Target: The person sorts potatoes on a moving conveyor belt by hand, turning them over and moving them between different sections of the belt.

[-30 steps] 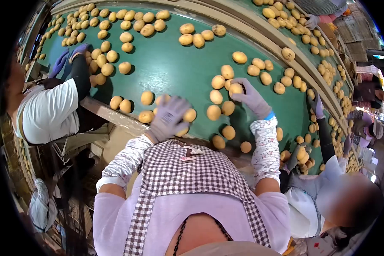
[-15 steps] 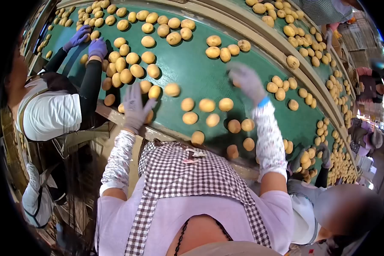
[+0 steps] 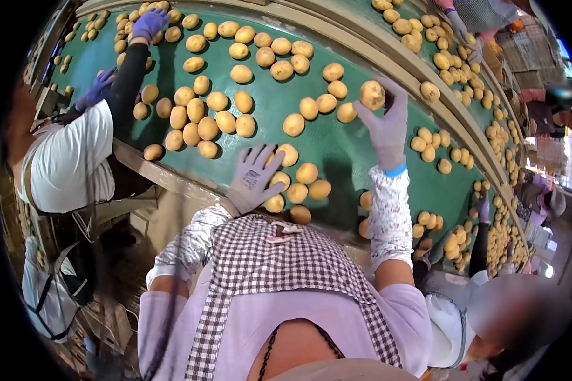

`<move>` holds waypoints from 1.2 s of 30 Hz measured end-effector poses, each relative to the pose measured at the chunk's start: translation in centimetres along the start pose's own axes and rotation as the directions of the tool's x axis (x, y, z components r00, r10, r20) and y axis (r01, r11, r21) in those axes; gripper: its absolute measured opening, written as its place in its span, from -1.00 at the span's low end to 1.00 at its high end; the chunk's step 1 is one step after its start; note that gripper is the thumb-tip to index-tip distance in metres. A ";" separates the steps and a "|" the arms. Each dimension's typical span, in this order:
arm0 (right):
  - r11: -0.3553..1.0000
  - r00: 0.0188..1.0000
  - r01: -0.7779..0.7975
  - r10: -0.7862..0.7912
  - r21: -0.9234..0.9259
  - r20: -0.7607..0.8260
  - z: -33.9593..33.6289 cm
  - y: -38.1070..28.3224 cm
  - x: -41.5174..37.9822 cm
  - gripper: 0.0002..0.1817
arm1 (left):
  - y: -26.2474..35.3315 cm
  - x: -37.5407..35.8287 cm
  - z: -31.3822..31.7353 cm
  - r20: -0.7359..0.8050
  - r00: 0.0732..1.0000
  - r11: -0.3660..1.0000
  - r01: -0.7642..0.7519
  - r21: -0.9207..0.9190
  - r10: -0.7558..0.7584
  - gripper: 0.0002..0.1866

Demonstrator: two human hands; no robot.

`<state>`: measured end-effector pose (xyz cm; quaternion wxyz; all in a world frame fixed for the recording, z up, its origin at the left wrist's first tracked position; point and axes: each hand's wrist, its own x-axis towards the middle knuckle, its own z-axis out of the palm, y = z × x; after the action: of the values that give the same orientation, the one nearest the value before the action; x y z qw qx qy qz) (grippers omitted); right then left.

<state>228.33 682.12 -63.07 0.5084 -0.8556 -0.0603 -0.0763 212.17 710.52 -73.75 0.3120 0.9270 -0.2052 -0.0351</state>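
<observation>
Green belt (image 3: 273, 98) bears potatoes (image 3: 208, 128); a co-worker's dark sleeve (image 3: 131, 76) overhangs it.

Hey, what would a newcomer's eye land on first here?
Probably the many rounded, yellow-brown potatoes strewn across the flat green belt. Then the wearer's grey-gloved right hand, right of centre, holding one potato; below left, the grey-gloved left hand lies spread against several more.

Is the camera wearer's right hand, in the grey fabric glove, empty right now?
No, the grey-gloved right hand holds a round yellow-brown potato over the flat green conveyor belt.
</observation>
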 end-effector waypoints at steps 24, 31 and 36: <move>0.746 0.947 -0.317 0.218 0.586 0.234 10.2 -7.9 -2.4 -0.44 | -10.3 2.8 -7.2 0.098 0.974 0.926 -0.223 0.306 0.203 -0.30; 0.765 0.894 -0.442 0.332 0.469 0.301 7.9 9.1 6.1 -0.55 | -17.6 1.5 -10.4 -0.058 0.998 0.983 0.006 0.182 0.004 -0.24; 0.876 0.916 -0.401 0.380 -0.268 -0.128 8.4 17.3 4.9 -0.39 | -26.2 -2.2 -14.8 -0.238 0.945 0.847 0.311 0.432 -0.225 -0.24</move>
<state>236.83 681.39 -81.00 0.3848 -0.9117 0.1435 -0.0108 222.46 738.68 -77.52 0.0904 0.9933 -0.0471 0.0549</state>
